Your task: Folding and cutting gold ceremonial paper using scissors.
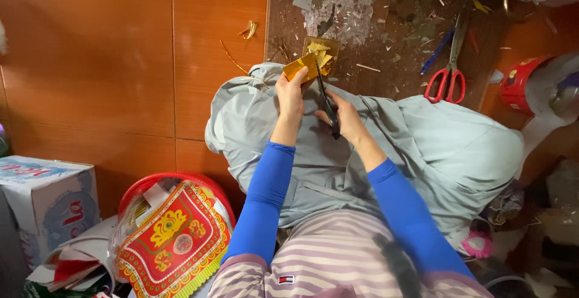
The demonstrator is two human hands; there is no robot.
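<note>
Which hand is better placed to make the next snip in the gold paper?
Likely the right hand: it holds the black scissors, blades at the gold paper. The left hand only pinches the paper.

Worn dark wooden board (386, 38), paint-flecked, on orange tiled floor (90, 63): red-handled scissors (447, 81) near its right edge; blue pen (437, 50) beside them; gold paper scraps (248, 31) off its left edge.

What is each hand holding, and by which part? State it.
Left hand grips the gold paper by its near edge. Right hand holds black scissors by the handles, blades pointing up at the paper.
</note>
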